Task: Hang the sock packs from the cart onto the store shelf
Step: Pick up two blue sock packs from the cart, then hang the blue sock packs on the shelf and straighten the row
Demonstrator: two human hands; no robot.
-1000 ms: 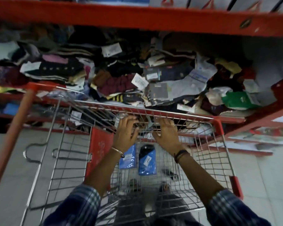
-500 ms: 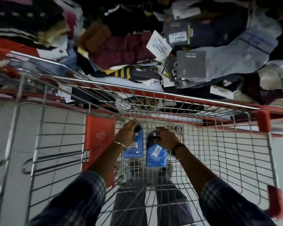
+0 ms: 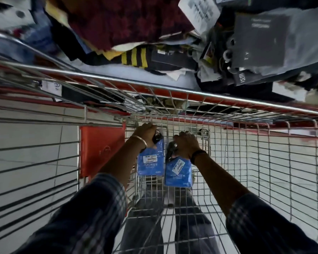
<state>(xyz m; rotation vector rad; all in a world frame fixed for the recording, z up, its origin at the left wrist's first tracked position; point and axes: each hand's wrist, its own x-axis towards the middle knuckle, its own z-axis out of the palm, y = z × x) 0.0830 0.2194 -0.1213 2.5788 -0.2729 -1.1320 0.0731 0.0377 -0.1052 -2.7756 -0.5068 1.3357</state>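
Deep inside the wire cart (image 3: 173,89), both my arms reach down to its bottom. My left hand (image 3: 145,133) is closed on the top of a blue sock pack (image 3: 151,162) with a white price label. My right hand (image 3: 185,145) grips the dark top end of a second blue sock pack (image 3: 178,174), which sits just right of the first. Both packs hang upright from my fingers, side by side and nearly touching. The store shelf (image 3: 228,99), red-edged, runs across just beyond the cart's far rim.
A jumbled heap of loose socks and packs (image 3: 154,30) fills the shelf above the cart. A red plastic panel (image 3: 101,149) is fixed to the cart's left wall. Pale floor tiles (image 3: 35,134) show through the wire mesh on both sides.
My hands went from the cart's far rim down into the basket and closed on the two blue packs. The view has tilted further down and closer to them.
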